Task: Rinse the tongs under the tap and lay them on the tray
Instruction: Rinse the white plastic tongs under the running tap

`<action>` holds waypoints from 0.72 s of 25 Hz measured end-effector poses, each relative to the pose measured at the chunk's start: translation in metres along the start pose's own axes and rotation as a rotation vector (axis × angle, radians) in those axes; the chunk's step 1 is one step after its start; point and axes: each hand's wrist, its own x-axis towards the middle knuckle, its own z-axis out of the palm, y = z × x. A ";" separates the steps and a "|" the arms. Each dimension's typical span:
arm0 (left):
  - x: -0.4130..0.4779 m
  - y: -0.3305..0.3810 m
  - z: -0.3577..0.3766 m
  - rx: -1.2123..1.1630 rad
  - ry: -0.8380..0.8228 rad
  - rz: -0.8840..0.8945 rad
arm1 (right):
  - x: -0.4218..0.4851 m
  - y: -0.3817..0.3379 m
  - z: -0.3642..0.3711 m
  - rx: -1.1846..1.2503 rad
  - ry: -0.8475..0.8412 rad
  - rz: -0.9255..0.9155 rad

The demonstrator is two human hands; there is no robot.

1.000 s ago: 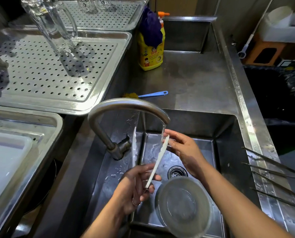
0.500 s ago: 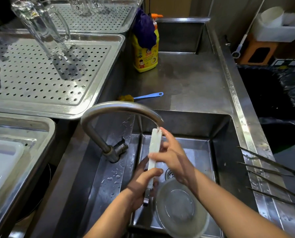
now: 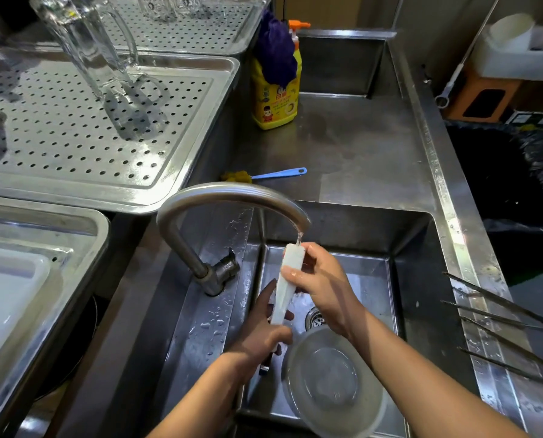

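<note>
Low in the centre of the head view, the left hand (image 3: 260,338) wraps the lower end of the white tongs (image 3: 287,281), hiding it, while the right hand (image 3: 322,287) pinches their upper end under the tap (image 3: 232,200); whether the two arms touch is unclear. The perforated tray (image 3: 181,153) lies upper left. A second ago the arms were spread apart.

Both hands clenched — left (image 3: 264,336) low, right (image 3: 320,282) high.

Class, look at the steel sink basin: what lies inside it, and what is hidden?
Inside the steel sink basin lie a clear round bowl and a metal drain strainer. The right hand and white tongs cover part of the drain and floor.
</note>
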 end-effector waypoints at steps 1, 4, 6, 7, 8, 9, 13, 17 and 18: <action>0.001 -0.001 0.001 0.020 0.002 -0.001 | 0.002 -0.002 0.000 0.035 0.045 0.014; 0.002 0.000 0.005 0.013 0.007 0.012 | 0.005 -0.007 0.005 0.216 0.116 0.112; 0.004 0.005 0.007 -0.063 0.004 0.029 | -0.002 0.001 0.010 0.252 -0.012 0.111; 0.004 0.007 0.007 -0.102 -0.004 0.033 | -0.005 0.003 0.011 0.251 -0.073 0.099; 0.004 0.008 0.007 -0.125 -0.020 0.030 | -0.005 0.003 0.010 0.228 -0.087 0.084; 0.003 0.006 0.008 -0.133 -0.040 0.017 | -0.004 0.001 0.010 0.238 -0.065 0.087; 0.001 -0.006 0.011 -0.179 -0.073 -0.101 | -0.001 -0.004 0.008 0.255 -0.063 0.105; 0.001 -0.011 0.010 -0.228 -0.166 -0.180 | -0.002 -0.008 0.008 0.184 -0.021 0.119; 0.001 -0.012 0.011 -0.219 -0.178 -0.181 | 0.000 -0.010 0.008 0.201 0.028 0.148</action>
